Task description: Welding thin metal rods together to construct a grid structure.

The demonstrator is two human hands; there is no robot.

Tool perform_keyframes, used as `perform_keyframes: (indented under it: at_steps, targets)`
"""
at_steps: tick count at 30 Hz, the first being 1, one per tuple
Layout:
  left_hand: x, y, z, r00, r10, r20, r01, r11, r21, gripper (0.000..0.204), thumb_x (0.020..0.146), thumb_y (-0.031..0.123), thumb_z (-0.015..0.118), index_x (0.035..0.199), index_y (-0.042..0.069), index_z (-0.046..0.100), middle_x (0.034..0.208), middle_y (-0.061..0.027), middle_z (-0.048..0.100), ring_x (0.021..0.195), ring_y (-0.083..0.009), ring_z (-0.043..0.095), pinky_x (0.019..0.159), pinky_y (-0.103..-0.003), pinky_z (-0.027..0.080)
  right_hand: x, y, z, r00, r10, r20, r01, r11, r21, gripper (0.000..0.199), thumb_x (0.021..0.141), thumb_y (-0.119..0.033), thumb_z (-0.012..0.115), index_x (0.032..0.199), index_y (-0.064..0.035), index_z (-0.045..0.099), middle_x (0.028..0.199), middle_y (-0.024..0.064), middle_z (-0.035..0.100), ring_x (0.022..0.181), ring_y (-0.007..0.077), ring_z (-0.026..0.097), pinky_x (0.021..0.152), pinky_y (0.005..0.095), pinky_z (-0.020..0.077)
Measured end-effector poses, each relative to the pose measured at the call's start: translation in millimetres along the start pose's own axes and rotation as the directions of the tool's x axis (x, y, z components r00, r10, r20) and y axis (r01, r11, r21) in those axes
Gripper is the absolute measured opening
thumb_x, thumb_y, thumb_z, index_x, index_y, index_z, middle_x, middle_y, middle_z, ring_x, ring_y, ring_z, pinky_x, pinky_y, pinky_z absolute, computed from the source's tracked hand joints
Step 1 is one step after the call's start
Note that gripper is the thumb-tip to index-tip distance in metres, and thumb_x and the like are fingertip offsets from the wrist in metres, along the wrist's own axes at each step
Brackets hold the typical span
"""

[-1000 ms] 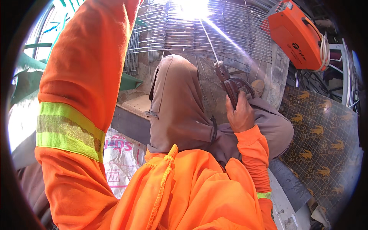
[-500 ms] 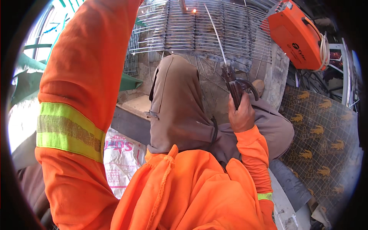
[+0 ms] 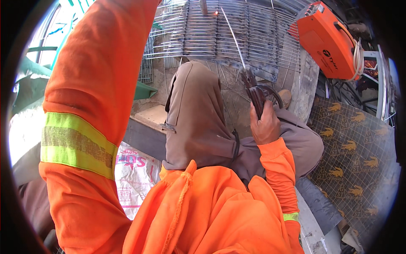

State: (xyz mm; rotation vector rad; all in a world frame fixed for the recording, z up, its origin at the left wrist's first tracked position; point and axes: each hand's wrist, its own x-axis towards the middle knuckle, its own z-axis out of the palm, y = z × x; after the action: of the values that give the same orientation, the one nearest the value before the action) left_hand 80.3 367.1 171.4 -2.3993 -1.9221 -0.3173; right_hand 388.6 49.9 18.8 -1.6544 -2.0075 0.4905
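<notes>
My right hand [image 3: 267, 125] is closed around the dark handle of a welding electrode holder [image 3: 255, 91]. A thin, pale welding rod [image 3: 233, 36] sticks out of its jaws, pointing up and to the left. The rod's tip lies over a grille of parallel metal bars [image 3: 253, 40], near a small glowing orange spot [image 3: 216, 12]. My left arm, in an orange sleeve [image 3: 91, 80] with a yellow-green band, reaches up past the top edge, so the hand is out of sight. A short brownish bar [image 3: 203, 6] comes down from the top edge beside the glow.
An orange welding machine [image 3: 325, 44] with a coiled pale cable [image 3: 358, 63] stands at the far right. Below it lies a dark patterned sheet [image 3: 351, 154]. A printed white sack [image 3: 133, 180] and a green metal piece [image 3: 144, 90] are at my left. My bent knee [image 3: 192, 101] rises mid-view.
The holder has tilted slightly left, and the rod's tip has shifted a little left and down. Scattered sparks have gone, leaving one glowing spot. My left arm has hardly moved.
</notes>
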Motion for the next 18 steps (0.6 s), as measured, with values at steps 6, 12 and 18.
perform_keyframes:
  at_steps: [6, 12, 18]
  targets:
    - [5.6, -6.3, 2.5, 0.991, 0.132, 0.0, -0.13, 0.978, 0.162, 0.037, 0.084, 0.03, 0.057, 0.104, 0.0, 0.065, 0.102, -0.0223, 0.066, 0.101, -0.0366, 0.061, 0.089, -0.043, 0.046, 4.8, -3.8, 1.4, 1.0, -0.006, 0.011, 0.005, 0.999, 0.043, 0.026, 0.09, -0.022, 0.065, 0.097, -0.002, 0.05, 0.084, 0.0237, 0.062, 0.075, 0.0455, 0.061, 0.06, 0.0488, 0.0485]
    - [-1.1, 5.0, -1.1, 0.999, -0.053, 0.0, 0.053, 0.998, -0.025, 0.034, 0.081, 0.028, 0.06, 0.1, 0.001, 0.067, 0.099, -0.0216, 0.067, 0.097, -0.0355, 0.063, 0.086, -0.042, 0.048, 4.7, -1.5, 2.6, 1.0, -0.016, 0.009, 0.016, 0.999, 0.032, 0.025, 0.089, -0.021, 0.065, 0.097, -0.0023, 0.051, 0.084, 0.0238, 0.062, 0.075, 0.0453, 0.061, 0.06, 0.0489, 0.0486]
    - [0.4, 1.6, 0.9, 0.999, -0.033, -0.04, 0.033, 0.999, -0.001, 0.035, 0.079, 0.028, 0.062, 0.1, 0.0, 0.067, 0.099, -0.0213, 0.067, 0.097, -0.0351, 0.063, 0.085, -0.041, 0.049, 6.3, -3.9, 3.6, 1.0, -0.017, 0.023, 0.016, 0.999, 0.031, 0.026, 0.089, -0.021, 0.065, 0.098, -0.002, 0.051, 0.084, 0.0238, 0.062, 0.075, 0.0448, 0.061, 0.061, 0.0489, 0.0489]
